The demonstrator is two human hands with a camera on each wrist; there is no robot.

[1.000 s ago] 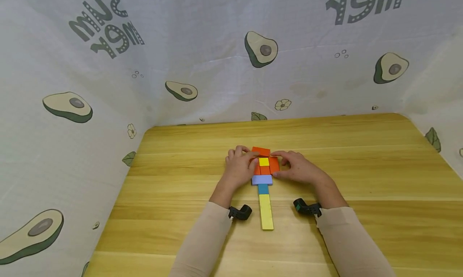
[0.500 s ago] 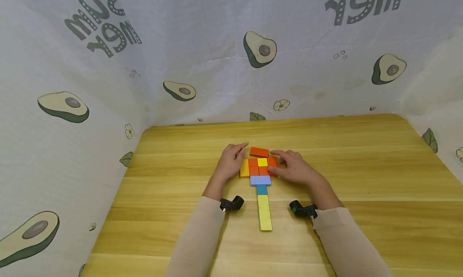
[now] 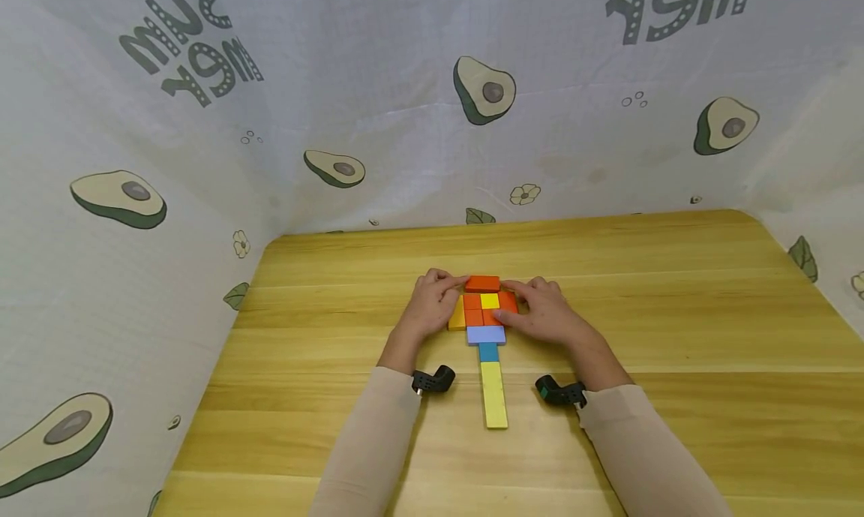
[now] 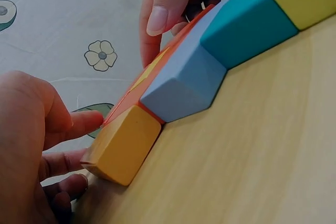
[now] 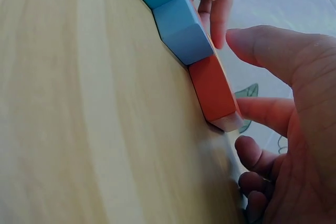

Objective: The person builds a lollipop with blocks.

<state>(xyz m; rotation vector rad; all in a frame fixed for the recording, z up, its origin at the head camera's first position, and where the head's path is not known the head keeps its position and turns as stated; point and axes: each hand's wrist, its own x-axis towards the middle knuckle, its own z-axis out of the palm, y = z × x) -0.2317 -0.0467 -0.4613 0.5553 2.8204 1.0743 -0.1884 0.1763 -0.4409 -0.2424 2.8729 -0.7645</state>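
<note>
On the table, flat wooden blocks form a figure. At its far end lies a separate orange-red block [image 3: 482,284]. My left hand [image 3: 427,305] touches this block's left end with the index finger, its thumb near the orange-yellow block [image 3: 457,314]. My right hand [image 3: 548,312] has its index finger at the block's right end; its thumb lies over the small red squares [image 3: 474,318], beside the small yellow square [image 3: 489,301]. The right-hand red block [image 3: 508,301] is partly hidden by that hand. Below come a lavender block [image 3: 486,335], a teal block [image 4: 249,24] and a long yellow-green block [image 3: 494,397].
The wooden table [image 3: 324,427] runs up to a white cloth [image 3: 405,104] printed with avocados at the back and sides. A black wrist camera [image 3: 434,380] sits on the left wrist, another black camera [image 3: 560,391] on the right.
The left hand has drawn back leftward, uncovering the orange-yellow block and red squares, and its index finger has come to the far block. That block has turned from slanted to nearly straight.
</note>
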